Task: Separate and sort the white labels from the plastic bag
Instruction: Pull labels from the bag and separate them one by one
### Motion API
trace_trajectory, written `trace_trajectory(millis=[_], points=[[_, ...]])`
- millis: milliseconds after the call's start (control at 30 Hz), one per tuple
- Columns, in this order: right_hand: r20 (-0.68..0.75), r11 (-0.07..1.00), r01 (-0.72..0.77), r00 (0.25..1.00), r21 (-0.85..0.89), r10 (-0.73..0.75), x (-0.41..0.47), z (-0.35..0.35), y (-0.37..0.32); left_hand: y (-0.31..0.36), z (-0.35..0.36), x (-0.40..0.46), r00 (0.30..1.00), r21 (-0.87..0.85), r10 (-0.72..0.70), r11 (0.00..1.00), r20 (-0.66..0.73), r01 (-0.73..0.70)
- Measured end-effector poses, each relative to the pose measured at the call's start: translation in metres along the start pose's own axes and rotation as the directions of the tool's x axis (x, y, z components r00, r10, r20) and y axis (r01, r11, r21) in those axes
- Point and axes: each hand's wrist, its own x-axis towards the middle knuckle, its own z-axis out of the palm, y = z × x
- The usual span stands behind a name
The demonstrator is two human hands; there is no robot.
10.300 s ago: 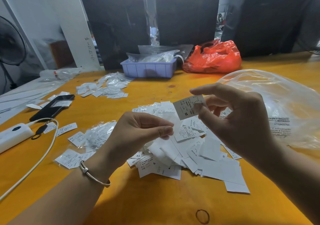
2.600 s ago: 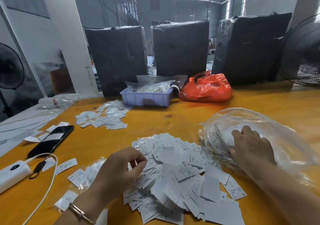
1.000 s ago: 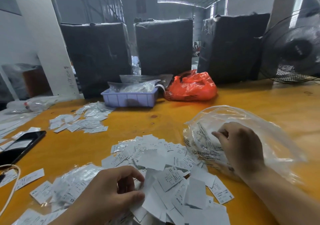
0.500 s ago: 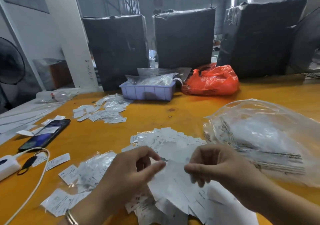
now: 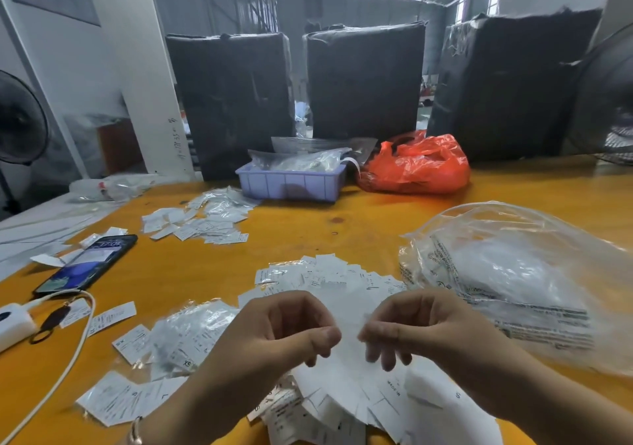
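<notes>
Here both hands (image 5: 349, 335), fingers curled, pinch one blurred white label (image 5: 349, 328).

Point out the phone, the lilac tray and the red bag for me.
phone (image 5: 87, 263), head view, middle of its lit screen.
lilac tray (image 5: 291, 184), head view, front wall.
red bag (image 5: 421, 167), head view, middle of its crumpled front.

Your left hand (image 5: 274, 331) and right hand (image 5: 421, 328), fingers curled, meet above the pile of white labels (image 5: 335, 280) on the worktop (image 5: 205, 273); right of that pile lies the clear plastic bag (image 5: 513, 273), behind it the purple tray (image 5: 291, 182).
</notes>
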Motion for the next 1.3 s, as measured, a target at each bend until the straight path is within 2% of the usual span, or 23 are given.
trace_trajectory(millis=[67,200,300,433,567,767,867,1000,1100,1233,1300], points=[[-0.018,1.000,0.014,1.000,0.020,-0.014,0.000,-0.001,-0.003,0.002,-0.001,0.000,1.000,0.005,-0.026,1.000,0.009,0.026],[-0.017,0.997,0.051,0.999,-0.056,-0.052,-0.002,0.008,-0.004,0.003,-0.004,-0.001,0.983,0.060,-0.100,0.994,0.151,0.091],[0.011,0.993,0.058,0.998,-0.104,-0.058,-0.002,0.018,0.000,0.002,-0.005,-0.001,0.993,0.091,-0.053,0.995,0.110,0.043],[0.047,1.000,0.009,0.999,-0.024,-0.008,-0.004,0.016,-0.003,0.001,-0.002,-0.002,0.999,0.069,0.042,0.997,0.009,-0.042],[-0.014,0.997,-0.023,1.000,-0.069,0.022,-0.003,0.011,-0.003,-0.002,-0.003,0.000,0.997,0.034,0.047,0.998,-0.064,-0.045],[-0.086,0.996,0.057,0.994,-0.064,-0.062,-0.003,0.015,0.002,-0.005,-0.001,-0.002,0.998,0.179,0.062,0.982,-0.017,-0.058],[-0.102,0.996,0.086,0.991,-0.023,-0.088,-0.003,0.016,0.002,-0.002,0.000,-0.002,0.992,0.176,0.119,0.978,-0.043,-0.110],[-0.109,0.996,0.091,0.990,0.009,-0.090,-0.002,0.016,0.006,-0.001,-0.001,-0.004,0.993,0.153,0.115,0.982,-0.021,-0.111],[-0.058,0.996,0.086,0.995,0.026,-0.084,-0.002,0.015,0.007,-0.001,0.000,-0.003,0.992,0.230,0.124,0.966,-0.006,-0.119],[-0.011,0.998,0.061,0.998,0.016,-0.061,-0.001,0.011,0.011,-0.001,-0.001,-0.002,0.992,0.221,0.089,0.970,0.084,-0.106],[0.026,0.999,0.047,0.999,-0.002,-0.046,0.000,0.009,0.009,-0.002,0.001,-0.001,0.992,0.219,0.090,0.970,0.083,-0.107]])
